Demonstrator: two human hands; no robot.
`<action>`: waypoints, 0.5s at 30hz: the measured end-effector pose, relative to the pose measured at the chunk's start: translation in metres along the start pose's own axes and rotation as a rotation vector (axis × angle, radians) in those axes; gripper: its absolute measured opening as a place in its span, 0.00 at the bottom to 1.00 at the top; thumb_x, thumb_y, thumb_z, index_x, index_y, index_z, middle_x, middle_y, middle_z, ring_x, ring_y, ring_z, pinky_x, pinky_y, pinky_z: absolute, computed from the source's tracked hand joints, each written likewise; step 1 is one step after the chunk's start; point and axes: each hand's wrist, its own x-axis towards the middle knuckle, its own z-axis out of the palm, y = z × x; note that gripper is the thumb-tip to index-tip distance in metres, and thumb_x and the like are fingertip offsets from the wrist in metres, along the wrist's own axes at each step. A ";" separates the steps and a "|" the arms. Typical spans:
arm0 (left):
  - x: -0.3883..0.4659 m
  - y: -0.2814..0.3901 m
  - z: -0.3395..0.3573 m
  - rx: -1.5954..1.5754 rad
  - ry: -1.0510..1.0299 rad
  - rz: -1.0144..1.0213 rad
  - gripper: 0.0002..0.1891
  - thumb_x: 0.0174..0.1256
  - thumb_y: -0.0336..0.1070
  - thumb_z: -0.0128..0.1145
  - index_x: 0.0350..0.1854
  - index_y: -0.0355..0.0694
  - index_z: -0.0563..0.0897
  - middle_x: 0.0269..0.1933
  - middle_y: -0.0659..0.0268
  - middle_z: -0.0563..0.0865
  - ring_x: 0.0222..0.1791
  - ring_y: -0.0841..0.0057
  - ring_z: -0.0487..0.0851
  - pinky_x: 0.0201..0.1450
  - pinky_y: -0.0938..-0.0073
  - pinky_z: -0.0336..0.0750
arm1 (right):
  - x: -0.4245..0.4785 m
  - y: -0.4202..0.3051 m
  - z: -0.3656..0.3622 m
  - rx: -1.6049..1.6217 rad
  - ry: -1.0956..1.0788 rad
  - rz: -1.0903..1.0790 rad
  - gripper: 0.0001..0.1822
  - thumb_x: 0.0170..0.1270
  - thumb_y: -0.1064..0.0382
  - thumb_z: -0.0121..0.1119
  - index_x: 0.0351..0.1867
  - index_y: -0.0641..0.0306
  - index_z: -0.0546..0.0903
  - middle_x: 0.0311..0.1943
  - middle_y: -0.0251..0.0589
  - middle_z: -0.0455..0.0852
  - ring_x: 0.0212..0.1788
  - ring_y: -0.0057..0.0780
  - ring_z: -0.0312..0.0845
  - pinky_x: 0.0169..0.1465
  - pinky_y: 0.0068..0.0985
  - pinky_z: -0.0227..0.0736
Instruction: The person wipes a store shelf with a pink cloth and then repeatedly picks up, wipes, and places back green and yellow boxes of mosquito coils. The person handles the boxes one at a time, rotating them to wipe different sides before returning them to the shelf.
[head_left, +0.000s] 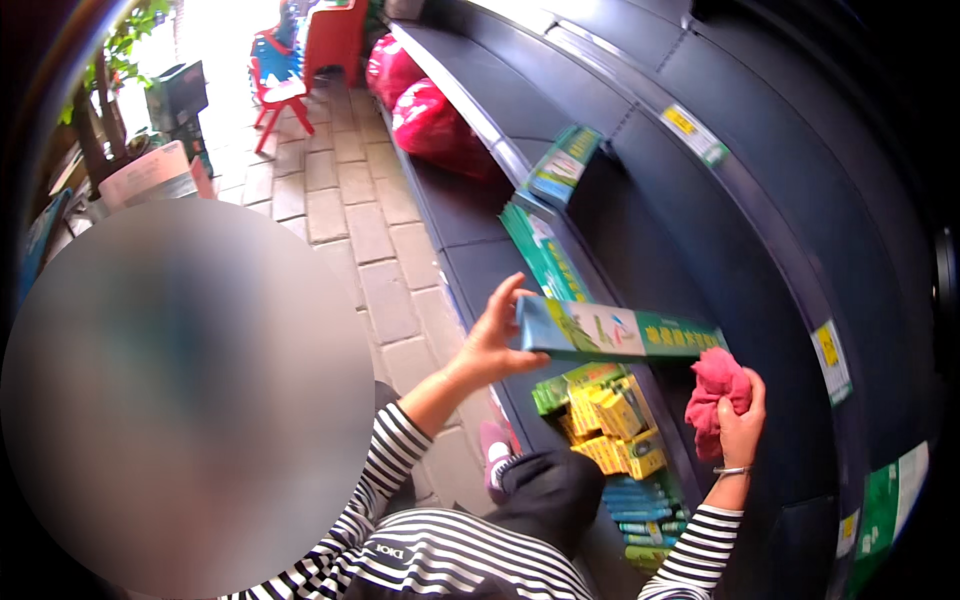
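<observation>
A long green and blue cardboard box (592, 330) spans the space between my hands, in front of dark metal shelving. My left hand (499, 337) grips its left end, thumb below and fingers above. In my right hand (742, 416) is a bunched pink cloth (716, 397), which meets the right end of the box. Behind the long box, several similar green boxes (551, 259) stand on the lower shelf. One more green and blue box (562, 169) lies farther up, on the shelf above.
Yellow small boxes (615, 412) and blue packs (637, 499) fill the lower shelf near my knee. Red plastic bags (431, 112) sit at the shelf's far end. A red child's chair (281, 90) stands on the brick floor (367, 225). A blurred round patch covers the left side.
</observation>
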 end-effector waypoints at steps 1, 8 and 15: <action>-0.001 0.006 -0.012 0.052 0.015 0.035 0.55 0.36 0.25 0.71 0.67 0.46 0.47 0.55 0.64 0.65 0.57 0.73 0.66 0.59 0.70 0.64 | 0.013 -0.038 0.023 0.059 -0.052 -0.068 0.23 0.46 0.74 0.53 0.49 0.66 0.73 0.43 0.50 0.78 0.45 0.40 0.75 0.52 0.29 0.67; -0.005 0.023 0.018 0.057 0.023 0.130 0.55 0.39 0.26 0.70 0.68 0.40 0.42 0.64 0.61 0.58 0.65 0.73 0.58 0.65 0.70 0.57 | 0.023 -0.151 0.124 -0.087 -0.349 -0.693 0.28 0.33 0.71 0.55 0.45 0.58 0.78 0.46 0.50 0.74 0.51 0.51 0.68 0.57 0.38 0.63; -0.004 0.007 0.010 0.264 0.060 0.204 0.51 0.37 0.32 0.72 0.66 0.40 0.52 0.66 0.55 0.55 0.68 0.64 0.52 0.66 0.67 0.52 | 0.036 -0.129 0.136 -0.073 -0.461 -0.611 0.23 0.33 0.72 0.54 0.38 0.55 0.82 0.46 0.44 0.76 0.48 0.46 0.72 0.52 0.34 0.68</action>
